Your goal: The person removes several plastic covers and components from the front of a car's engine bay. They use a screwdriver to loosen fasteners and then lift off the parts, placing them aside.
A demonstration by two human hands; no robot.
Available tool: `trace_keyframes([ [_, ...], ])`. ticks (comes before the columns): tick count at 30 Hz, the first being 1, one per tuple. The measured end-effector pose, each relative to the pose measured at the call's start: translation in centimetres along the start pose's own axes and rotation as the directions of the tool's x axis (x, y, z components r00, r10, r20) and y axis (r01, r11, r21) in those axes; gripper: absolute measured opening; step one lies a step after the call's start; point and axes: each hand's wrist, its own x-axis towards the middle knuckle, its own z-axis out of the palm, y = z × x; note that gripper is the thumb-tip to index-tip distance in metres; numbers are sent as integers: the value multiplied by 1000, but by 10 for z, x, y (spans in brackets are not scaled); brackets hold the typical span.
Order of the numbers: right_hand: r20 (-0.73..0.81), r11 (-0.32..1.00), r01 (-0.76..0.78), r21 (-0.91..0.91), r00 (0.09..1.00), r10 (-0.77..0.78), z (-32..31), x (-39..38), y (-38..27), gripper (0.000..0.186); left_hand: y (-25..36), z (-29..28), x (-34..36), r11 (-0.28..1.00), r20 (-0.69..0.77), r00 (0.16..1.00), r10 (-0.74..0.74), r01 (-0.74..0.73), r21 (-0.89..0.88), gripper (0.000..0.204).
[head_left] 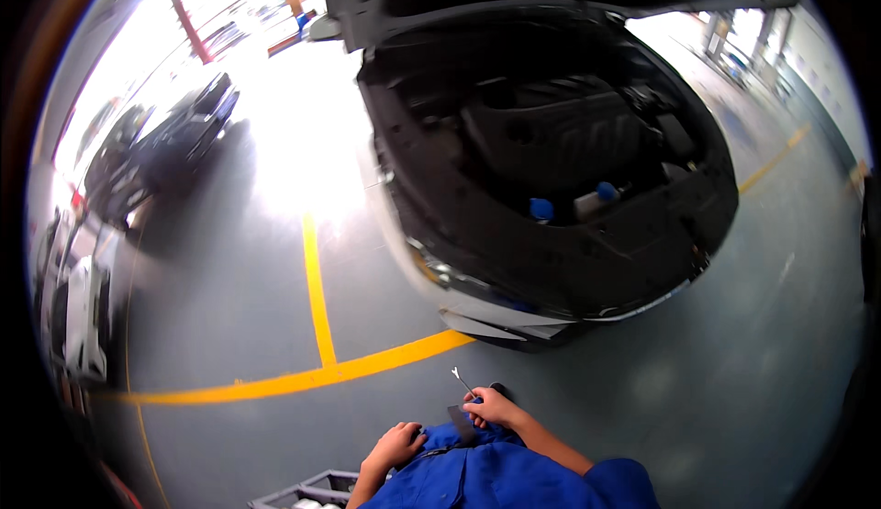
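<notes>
Near left, the left hand [396, 446] rests by the blue clothing [509, 477]; whether it grips anything, I cannot tell. Rightward, the right hand [496, 408] grasps a fork-tipped tool [462, 381], best held firmly, prongs outward. It juts far-left from that grip, nearer than the open-hooded car [587, 266].

The thin tool [465, 382] is shining like smooth metal. The blue clothes [496, 477] are looking like dull, wrinkly cloth. The engine cover [564, 128] is looking like dark, dull plastic, and ridges are making it bumpy. The round blue caps [541, 209] are looking like smooth plastic. The floor [220, 325] is looking smooth and is shining where light is hitting it. The yellow lines [318, 289] are looking flat, like paint. The gray tray [283, 495] is looking like hard plastic.
</notes>
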Motion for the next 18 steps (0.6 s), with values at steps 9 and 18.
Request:
trace_keyframes([
  [9, -749, 917, 18, -399, 570, -337, -165, -78, 160, 33, 222, -10, 213, 733, -117, 724, 680, -675, 81, 35],
  [18, -947, 968, -38, 248, 199, 251, -154, -168, 276, 26, 409, 72, 373, 503, 48, 599, 799, -710, 493, 60],
])
